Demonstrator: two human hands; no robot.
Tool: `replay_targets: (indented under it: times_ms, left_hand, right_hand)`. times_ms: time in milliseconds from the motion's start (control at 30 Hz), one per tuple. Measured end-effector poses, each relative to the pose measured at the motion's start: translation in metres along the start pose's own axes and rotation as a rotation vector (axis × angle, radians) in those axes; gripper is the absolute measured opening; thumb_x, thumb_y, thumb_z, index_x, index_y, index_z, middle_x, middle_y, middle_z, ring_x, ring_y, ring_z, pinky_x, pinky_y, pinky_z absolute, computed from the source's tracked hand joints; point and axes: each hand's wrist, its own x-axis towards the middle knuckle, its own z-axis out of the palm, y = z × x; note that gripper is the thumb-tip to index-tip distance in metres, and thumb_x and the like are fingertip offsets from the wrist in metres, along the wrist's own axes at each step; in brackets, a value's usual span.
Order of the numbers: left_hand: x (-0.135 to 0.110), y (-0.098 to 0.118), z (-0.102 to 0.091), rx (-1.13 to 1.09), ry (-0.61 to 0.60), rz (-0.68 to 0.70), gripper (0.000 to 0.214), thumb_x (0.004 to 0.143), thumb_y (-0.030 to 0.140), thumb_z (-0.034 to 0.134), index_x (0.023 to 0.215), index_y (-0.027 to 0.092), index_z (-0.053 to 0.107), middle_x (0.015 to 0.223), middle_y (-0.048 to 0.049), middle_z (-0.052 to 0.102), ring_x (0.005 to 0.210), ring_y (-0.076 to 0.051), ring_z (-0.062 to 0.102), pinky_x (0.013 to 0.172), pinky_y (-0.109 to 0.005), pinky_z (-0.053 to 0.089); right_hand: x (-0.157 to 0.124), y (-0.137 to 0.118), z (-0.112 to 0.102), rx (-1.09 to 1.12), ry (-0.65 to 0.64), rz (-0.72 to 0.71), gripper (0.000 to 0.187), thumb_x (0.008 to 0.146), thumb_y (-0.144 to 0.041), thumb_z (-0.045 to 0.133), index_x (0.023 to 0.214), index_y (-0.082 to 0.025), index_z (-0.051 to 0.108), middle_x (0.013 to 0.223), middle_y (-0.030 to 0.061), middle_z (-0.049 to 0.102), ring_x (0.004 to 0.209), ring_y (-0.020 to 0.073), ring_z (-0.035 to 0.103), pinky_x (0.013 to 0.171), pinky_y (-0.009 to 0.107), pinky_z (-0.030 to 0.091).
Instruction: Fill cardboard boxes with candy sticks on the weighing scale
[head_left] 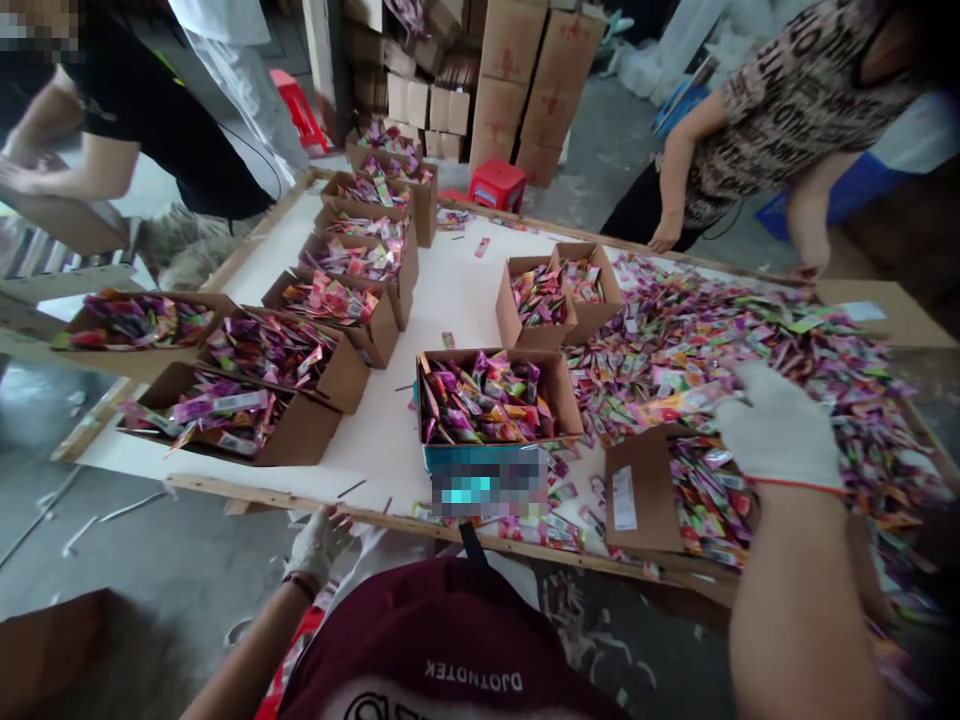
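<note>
Head view looks down on a white table (457, 290); every place below is told from the centre box (487, 395), a full brown box near the table's front edge.

Right of the centre box, a heap of sachets (750, 330) covers the table out to its far side. Far beyond the box, plain cartons (525, 80) are stacked on the floor. To its left, a row of boxes (330, 310), all filled with sachets, runs from the near corner back to the far edge. A co-worker's arm (82, 165) hangs beyond that row. Another co-worker's hand (666, 232) rests on the far rim, beyond and right of the box.

Just beyond the centre box stands a pair of boxes (555, 295), touching each other. Right of it and nearer, a tilted box (645, 490) lies open toward the heap and blocks the way between.

Above that box's mouth, the gloved right hand (776, 425) hovers over the heap, back up, fingers bent under and hidden; whether they pinch sachets cannot be told.

Left of the centre box and nearer, below the table edge, the gloved left hand (319, 545) has its fingers spread, holding nothing.

Under the box sits a scale (487, 480). Beyond it stands a red stool (496, 185).
</note>
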Motion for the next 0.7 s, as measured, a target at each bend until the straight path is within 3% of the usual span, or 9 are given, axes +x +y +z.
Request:
replay_targets:
  times_ms: [100,233,367,700]
  left_hand:
    - [-0.002,0.005,0.0,-0.019,0.005,-0.013,0.024,0.105,0.036,0.046,0.094,0.018,0.057,0.085,-0.0044,0.065,0.072,-0.019,0.067,0.066,-0.033,0.054]
    - [-0.005,0.017,0.0,-0.046,0.014,0.025,0.025,0.105,0.037,0.045,0.092,0.019,0.057,0.085,-0.0041,0.065,0.073,-0.019,0.066,0.065,-0.033,0.053]
    - [-0.006,0.022,0.0,-0.066,0.025,0.045,0.025,0.105,0.037,0.045,0.092,0.019,0.056,0.087,-0.004,0.064,0.074,-0.019,0.066,0.066,-0.034,0.053]
    - [0.001,-0.006,-0.007,-0.081,0.021,0.0,0.027,0.105,0.04,0.046,0.094,0.019,0.058,0.09,-0.0056,0.065,0.077,-0.021,0.066,0.07,-0.036,0.054]
  right_hand:
    - [-0.005,-0.006,0.016,0.111,0.005,0.036,0.056,0.093,-0.042,0.057,0.141,-0.012,0.063,0.129,0.0253,0.07,0.115,0.0392,0.066,0.096,0.05,0.049]
    - [-0.006,-0.038,0.027,0.375,0.047,-0.078,0.044,0.089,-0.044,0.06,0.121,-0.017,0.072,0.11,0.0168,0.076,0.1,0.0302,0.07,0.095,0.045,0.053]
    - [-0.005,-0.072,0.024,0.46,0.037,-0.156,0.039,0.088,-0.042,0.058,0.114,-0.017,0.073,0.102,0.0138,0.077,0.095,0.0284,0.071,0.095,0.046,0.054]
    - [-0.009,-0.126,0.028,0.552,-0.131,-0.48,0.029,0.089,-0.034,0.06,0.108,-0.017,0.073,0.101,0.0101,0.077,0.093,0.0248,0.072,0.09,0.04,0.056]
